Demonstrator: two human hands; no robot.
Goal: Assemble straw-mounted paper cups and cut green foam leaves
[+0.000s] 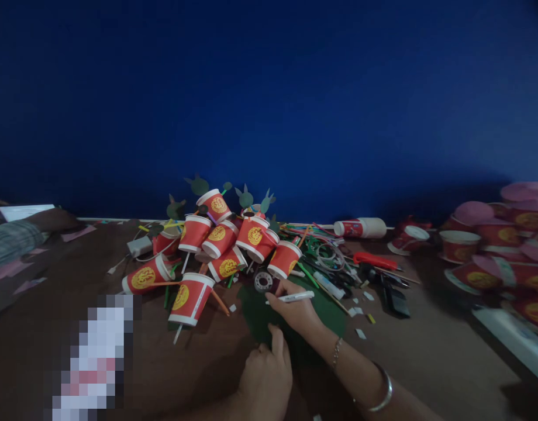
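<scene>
My right hand (pixel 293 304) is closed round a white pen (pixel 297 297), holding it low over a dark green sheet of paper (pixel 258 313). Beside the pen lies a round dark disc (pixel 264 281) with a pale ring, like a tape roll. My left hand (pixel 269 365) rests at the sheet's near edge, index finger stretched onto the paper and the other fingers curled. Just beyond stands a heap of red paper cups (pixel 196 234) with yellow emblems, some bearing straws and green paper animal-ear shapes (pixel 245 197).
Pipe cleaners and cords (pixel 328 254), a red-handled tool (pixel 374 259) and small paper scraps (pixel 361 334) lie to the right. More cups with pink discs (pixel 475 213) pile up at far right. A person's checked sleeve (pixel 14 240) is at far left. A blue wall (pixel 269 105) rises behind.
</scene>
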